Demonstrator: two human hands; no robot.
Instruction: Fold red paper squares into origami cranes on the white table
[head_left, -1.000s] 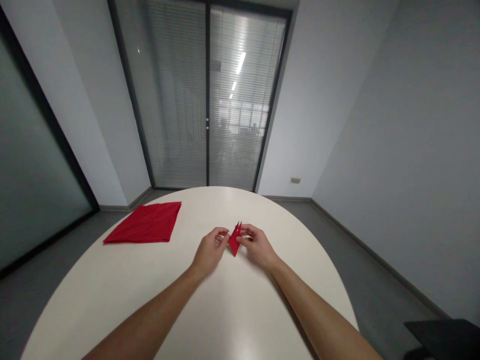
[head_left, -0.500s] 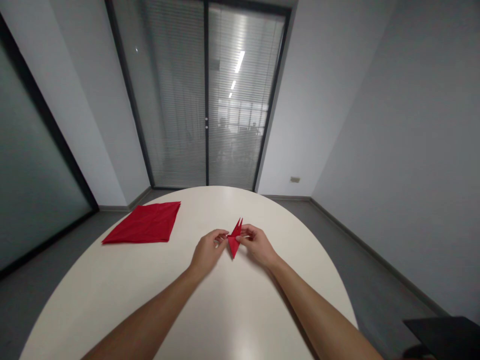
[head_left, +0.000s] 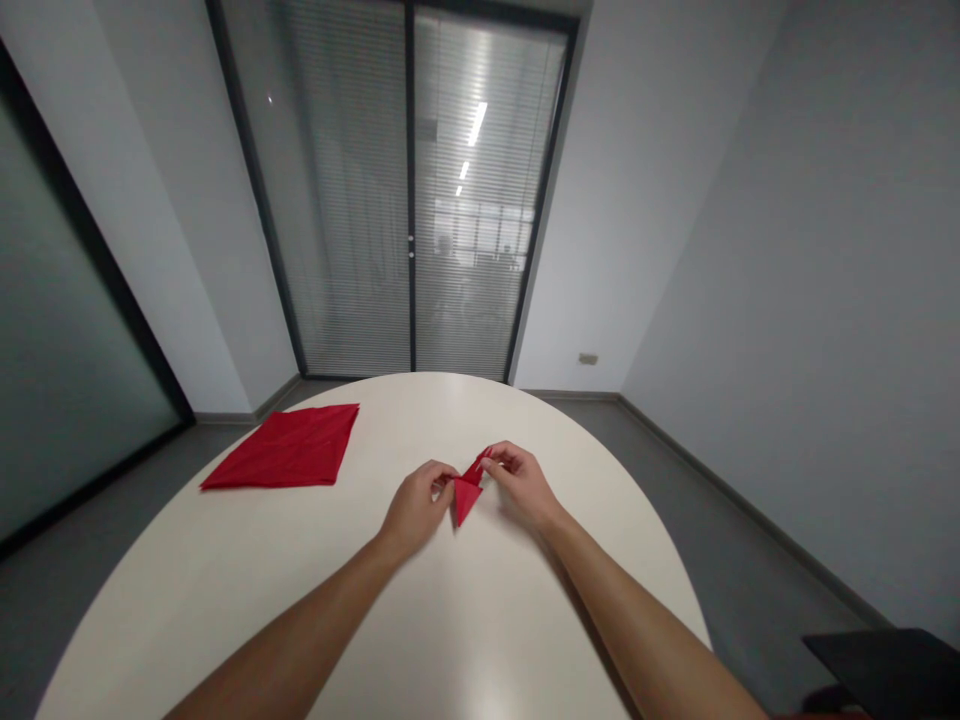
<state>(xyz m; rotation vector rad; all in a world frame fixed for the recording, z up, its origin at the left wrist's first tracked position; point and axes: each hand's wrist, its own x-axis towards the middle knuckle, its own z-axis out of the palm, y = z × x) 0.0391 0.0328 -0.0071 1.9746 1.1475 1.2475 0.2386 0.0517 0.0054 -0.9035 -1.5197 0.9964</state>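
Between my hands is a small red folded paper piece point(head_left: 466, 498), origami-like, with a broad point facing toward me and narrow points at its far end. My left hand point(head_left: 418, 505) pinches its left edge between thumb and fingers. The far narrow points are gripped by my right hand point(head_left: 523, 487), whose fingertips partly hide them. The piece is tilted, its far end leaning right, just over the table.
A white round table point(head_left: 420, 620) lies under my arms. On its left side rests a stack of red square sheets point(head_left: 289, 448). Beyond stand glass doors with blinds point(head_left: 352, 220). A black object point(head_left: 885, 665) is at the lower right.
My right hand has shifted from the piece's right side up to its far points. The paper has turned, its near point swinging left. My left hand has stayed nearly in place.
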